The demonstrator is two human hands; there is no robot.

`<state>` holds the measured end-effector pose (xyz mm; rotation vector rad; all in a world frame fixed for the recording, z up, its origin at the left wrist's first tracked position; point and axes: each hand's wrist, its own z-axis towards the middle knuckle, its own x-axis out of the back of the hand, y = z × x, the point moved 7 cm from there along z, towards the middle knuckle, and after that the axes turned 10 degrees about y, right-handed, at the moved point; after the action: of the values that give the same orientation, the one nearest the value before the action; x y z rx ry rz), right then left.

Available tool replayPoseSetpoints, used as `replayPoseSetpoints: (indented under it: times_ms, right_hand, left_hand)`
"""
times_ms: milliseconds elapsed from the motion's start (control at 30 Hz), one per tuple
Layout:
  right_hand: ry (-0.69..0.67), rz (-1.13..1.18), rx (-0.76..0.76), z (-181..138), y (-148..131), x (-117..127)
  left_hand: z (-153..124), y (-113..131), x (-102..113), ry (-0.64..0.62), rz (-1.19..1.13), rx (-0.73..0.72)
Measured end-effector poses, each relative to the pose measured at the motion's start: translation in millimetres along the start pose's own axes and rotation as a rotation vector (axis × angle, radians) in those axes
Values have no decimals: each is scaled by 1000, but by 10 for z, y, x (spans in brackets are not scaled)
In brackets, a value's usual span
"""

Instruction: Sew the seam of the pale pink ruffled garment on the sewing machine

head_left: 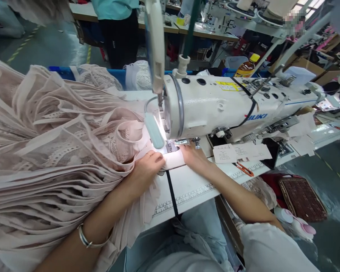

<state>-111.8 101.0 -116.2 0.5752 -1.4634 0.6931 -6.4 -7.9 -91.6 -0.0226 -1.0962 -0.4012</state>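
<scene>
At the white JUKI sewing machine [204, 107], a piece of pale pink fabric [174, 160] lies under the needle area, lit by a lamp. My left hand [150, 165], wearing a ring, is closed on the fabric's left part with curled fingers. On the right, close beside the presser foot [169, 146], my right hand [192, 155] grips the fabric's other end; its fingertips are partly hidden. A large heap of pale pink garments [59, 143] with lace parts spreads over the table's left side and touches my left forearm.
Paper slips [240, 152] and an orange cutter [244, 169] lie right of my right hand. A ruler strip [192, 194] runs along the table's front edge. Behind the machine stands a yellow-capped bottle [248, 66]. A person in a teal top [115, 9] stands across the aisle.
</scene>
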Motion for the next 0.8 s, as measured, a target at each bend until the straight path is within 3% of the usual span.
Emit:
replayPoseSetpoints:
  times_ms: [100,267,333,467,567,700,800]
  right_hand:
    - [39,73,71,-117,-59,28]
    - [375,171,242,-634,-9,302]
    - [458,108,185,-847,206,414]
    - [540,-148,-76,-1104,769,580]
    - [601,-223,-106,-1182,938,644]
    - [871,-158,-100,-1280,853,835]
    - [883,135,8,-1185,633,855]
  left_hand:
    - [-17,-33,22,72,-18,-34]
    - [-26,15,85,174,88,-104]
    - [-27,44,90,174,118,-116]
    - [-24,64,28,122,129,-98]
    - [-22,80,-17,95,119,-105]
    - [-15,49,-5,100,60,-81]
    - [-20,-13,-27,60,-49,-34]
